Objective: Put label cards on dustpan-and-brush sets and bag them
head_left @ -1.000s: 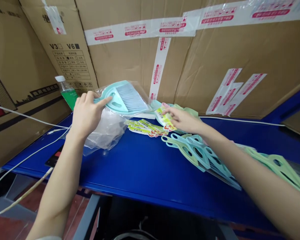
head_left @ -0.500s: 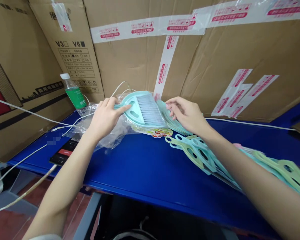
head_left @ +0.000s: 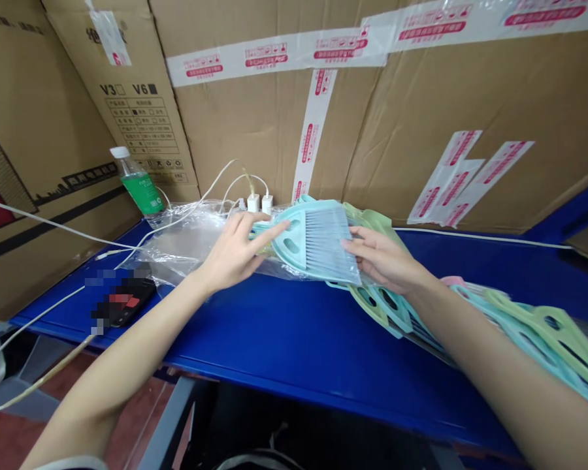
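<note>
A turquoise hand brush [head_left: 294, 243] with pale bristles lies flat-side up between my hands, over a clear plastic bag. My left hand [head_left: 238, 251] is at its handle end, index finger stretched along the handle and thumb below. My right hand [head_left: 385, 258] pinches the bristle edge between thumb and fingers. Behind the brush, a light green dustpan-like piece [head_left: 372, 219] shows in part. Below my right wrist lie more turquoise and green brushes or dustpans [head_left: 385, 301], partly covered by my forearm.
On the left of the blue table [head_left: 274, 333] are a clear plastic bag [head_left: 176, 238], a green-labelled bottle [head_left: 142, 189] and a phone [head_left: 127, 300]. White cables run to chargers [head_left: 259, 203]. Large cardboard boxes [head_left: 255, 124] stand behind. Several more brush pieces [head_left: 543, 333] lie at the right.
The brush has moved right and nearer to me, with my left hand following it. My right hand has come down onto the bristle edge. The chargers behind have come into view.
</note>
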`<state>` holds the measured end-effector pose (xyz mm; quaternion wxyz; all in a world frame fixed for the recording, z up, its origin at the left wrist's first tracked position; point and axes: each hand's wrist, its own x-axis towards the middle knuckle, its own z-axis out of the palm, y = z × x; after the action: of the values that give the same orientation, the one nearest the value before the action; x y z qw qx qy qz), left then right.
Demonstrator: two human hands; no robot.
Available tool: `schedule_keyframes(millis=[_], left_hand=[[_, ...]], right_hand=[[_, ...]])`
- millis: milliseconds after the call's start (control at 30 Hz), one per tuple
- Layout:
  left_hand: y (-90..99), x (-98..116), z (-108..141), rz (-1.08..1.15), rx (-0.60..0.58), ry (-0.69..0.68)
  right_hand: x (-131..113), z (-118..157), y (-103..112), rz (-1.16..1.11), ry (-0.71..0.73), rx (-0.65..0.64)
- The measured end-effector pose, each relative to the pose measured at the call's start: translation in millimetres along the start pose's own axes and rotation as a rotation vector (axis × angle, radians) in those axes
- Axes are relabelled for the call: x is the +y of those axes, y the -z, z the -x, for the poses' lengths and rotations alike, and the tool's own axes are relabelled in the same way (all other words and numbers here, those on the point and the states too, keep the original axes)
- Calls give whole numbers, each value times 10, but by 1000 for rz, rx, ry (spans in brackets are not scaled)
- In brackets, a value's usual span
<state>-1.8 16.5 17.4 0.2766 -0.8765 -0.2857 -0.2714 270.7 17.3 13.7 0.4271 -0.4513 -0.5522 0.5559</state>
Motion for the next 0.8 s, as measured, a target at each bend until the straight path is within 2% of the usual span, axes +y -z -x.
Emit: schedule_keyframes(millis=[100, 200, 300, 400, 467, 633, 700, 800], left_hand=[[10, 88, -9, 27, 13, -184], [52, 72, -18, 25, -8, -220], [164, -83, -23, -74, -112, -91], [301, -309, 10, -239, -300, 156], [359, -453, 64, -274, -419, 301], [308, -715, 254, -187, -783, 437], [252, -798, 336, -140, -848, 491], [201, -933, 482, -112, -829, 547]], right_hand=[[34, -18, 27, -2, 23, 4], [26, -20, 93, 30, 42, -3], [1, -26, 207, 76, 111, 67], [-7, -47, 314, 118, 188, 175], [-2, -57, 342, 141, 206, 221], [-1, -42, 257, 169, 189, 193], [-9, -30, 222, 166, 170, 181], [-10, -26, 214, 163, 160, 177]])
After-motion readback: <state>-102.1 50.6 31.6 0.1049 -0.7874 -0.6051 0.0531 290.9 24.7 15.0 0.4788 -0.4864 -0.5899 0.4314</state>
